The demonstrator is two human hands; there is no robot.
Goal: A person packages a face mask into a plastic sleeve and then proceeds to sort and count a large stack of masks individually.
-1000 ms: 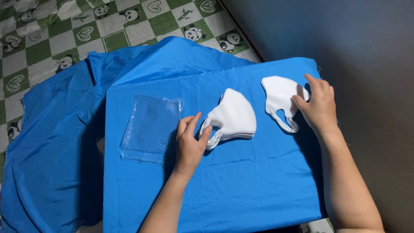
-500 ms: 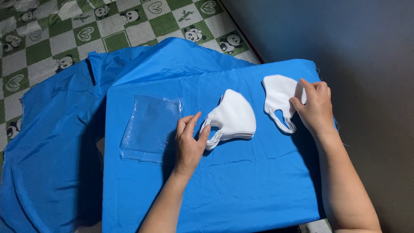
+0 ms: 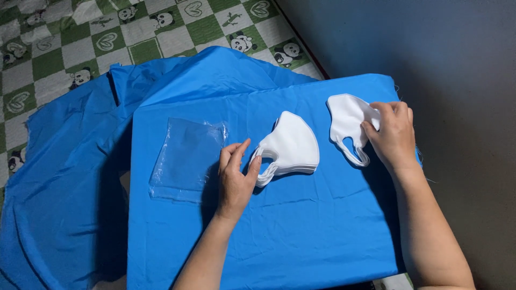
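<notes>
Right now my right hand (image 3: 392, 137) pinches the single white face mask (image 3: 346, 121) at its right edge, fingers closed on the fabric near the far right corner of the worktop (image 3: 301, 236). That mask lies flat on the blue cloth, its ear loop (image 3: 357, 156) trailing toward me. Just to its left sits the stack of white masks (image 3: 290, 145), folded and piled together, ear loops hanging off the near left side. My left hand (image 3: 235, 174) rests beside that stack, fingers loosely spread and half open, the thumb touching the stack's loops, holding nothing. Further left, just beyond my left hand, a clear plastic bag (image 3: 185, 158) lies flat and crinkled on the cloth; whether my fingers touch its edge I cannot tell. Blue cloth covers the whole worktop, and more of it (image 3: 64, 177) spills off the left side in rumpled folds. Beyond that, the floor mat (image 3: 70, 43) shows green and white checks with pandas and hearts. A dark grey wall (image 3: 446, 53) runs along my right.
</notes>
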